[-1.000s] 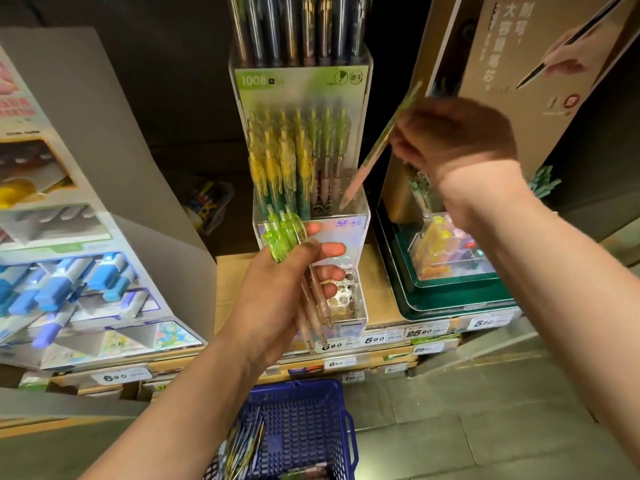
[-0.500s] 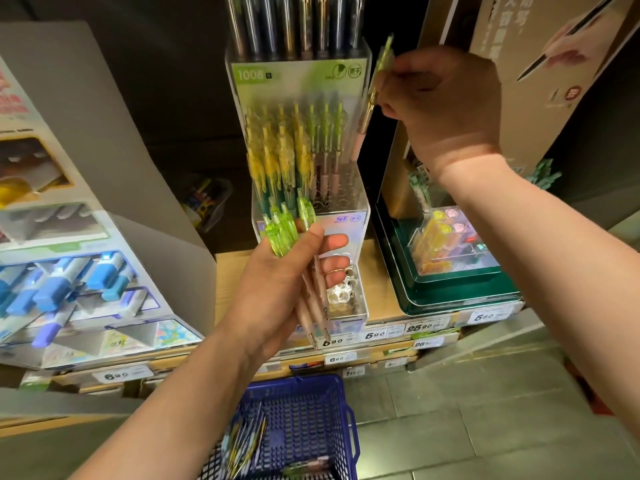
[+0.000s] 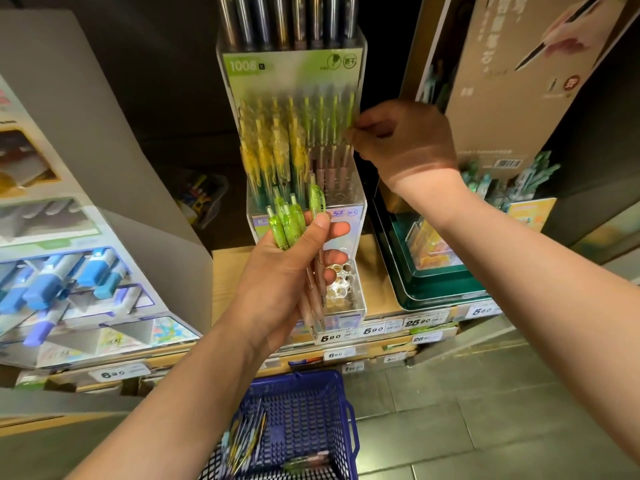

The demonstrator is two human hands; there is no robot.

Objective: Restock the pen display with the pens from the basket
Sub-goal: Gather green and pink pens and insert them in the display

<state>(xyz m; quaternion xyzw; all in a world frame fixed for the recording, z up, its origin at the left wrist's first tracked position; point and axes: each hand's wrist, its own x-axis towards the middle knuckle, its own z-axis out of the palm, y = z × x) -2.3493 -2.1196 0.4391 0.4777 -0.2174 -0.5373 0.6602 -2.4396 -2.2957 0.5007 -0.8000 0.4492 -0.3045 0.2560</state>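
A clear acrylic pen display (image 3: 346, 209) stands on the shelf, filled with upright yellow and green pens. My left hand (image 3: 280, 282) grips a bundle of green-topped pens (image 3: 294, 223) in front of the display's lower part. My right hand (image 3: 401, 140) pinches one green pen (image 3: 349, 112) that stands in the rightmost slot at the display's right edge. Below, on the floor, sits the blue basket (image 3: 343, 393) with several more pens (image 3: 249, 441) lying in it.
A grey stand of blue markers (image 3: 62, 278) fills the left. On the right sits a green tray (image 3: 436, 289) with small coloured items, backed by a tall brown poster board (image 3: 512, 81). Price tags (image 3: 374, 329) line the wooden shelf edge. Grey floor tiles lie at lower right.
My right hand carried a single green pen up over the display, then lowered it into the rightmost slot. My left hand has kept its bundle almost still.
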